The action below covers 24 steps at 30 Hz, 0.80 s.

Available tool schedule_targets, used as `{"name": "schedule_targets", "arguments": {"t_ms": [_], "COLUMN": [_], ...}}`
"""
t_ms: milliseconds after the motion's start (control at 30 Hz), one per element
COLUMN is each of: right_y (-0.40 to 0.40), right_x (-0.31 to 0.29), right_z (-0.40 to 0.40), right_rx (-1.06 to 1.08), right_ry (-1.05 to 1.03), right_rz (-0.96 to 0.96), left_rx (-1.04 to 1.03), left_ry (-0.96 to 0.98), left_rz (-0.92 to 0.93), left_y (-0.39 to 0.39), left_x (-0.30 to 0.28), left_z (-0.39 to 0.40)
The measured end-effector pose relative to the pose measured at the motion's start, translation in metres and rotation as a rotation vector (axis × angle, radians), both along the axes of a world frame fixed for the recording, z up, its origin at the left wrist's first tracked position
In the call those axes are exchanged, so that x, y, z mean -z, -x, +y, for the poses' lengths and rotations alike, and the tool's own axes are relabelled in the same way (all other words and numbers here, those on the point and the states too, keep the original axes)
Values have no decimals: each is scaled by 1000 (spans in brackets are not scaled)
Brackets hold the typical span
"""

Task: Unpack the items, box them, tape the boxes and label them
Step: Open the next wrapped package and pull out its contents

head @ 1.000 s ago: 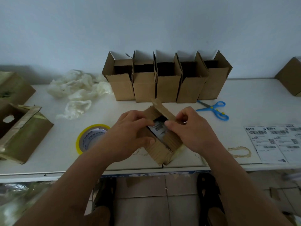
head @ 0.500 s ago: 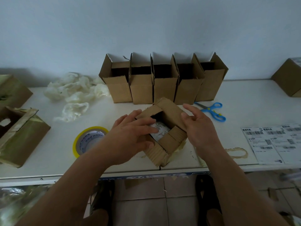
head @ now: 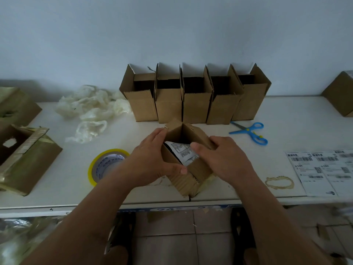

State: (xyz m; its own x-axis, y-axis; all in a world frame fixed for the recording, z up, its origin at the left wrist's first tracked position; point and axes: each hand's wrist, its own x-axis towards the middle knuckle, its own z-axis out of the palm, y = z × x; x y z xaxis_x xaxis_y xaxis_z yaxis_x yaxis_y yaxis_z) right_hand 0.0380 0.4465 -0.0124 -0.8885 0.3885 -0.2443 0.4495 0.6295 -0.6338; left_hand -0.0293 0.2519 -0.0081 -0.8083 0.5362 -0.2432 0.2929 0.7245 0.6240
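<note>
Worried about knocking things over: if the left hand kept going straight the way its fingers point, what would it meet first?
Probably the raised flap of the small box that the left hand holds; beyond it, the row of open boxes. Depth is unclear.

Held between both hands: small brown cardboard box (head: 188, 169), turned corner-on at the near table edge, top flaps up and open. Inside, just under the right thumb: white packet (head: 182, 153) with dark print, lying tilted. Behind the grip: row of five open boxes (head: 194, 100). Left of it: yellow tape roll (head: 104, 165). Far right: label sheets (head: 322, 169).
</note>
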Motion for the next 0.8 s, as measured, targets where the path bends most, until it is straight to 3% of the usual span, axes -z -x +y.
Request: {"name": "schedule_targets", "arguments": {"t_ms": [433, 667, 800], "right_y": [2, -7, -22], "right_x": [2, -18, -16], "right_z": [-8, 13, 33], "right_rx": [39, 16, -76], "right_ry": [66, 401, 383], "right_rz": [-12, 65, -38], "left_rx": [11, 6, 1], "left_ry": [63, 37, 43], "left_rz": [28, 8, 3], "left_y": [0, 0, 0], "left_x": [3, 0, -1], "left_z": [1, -2, -1]}}
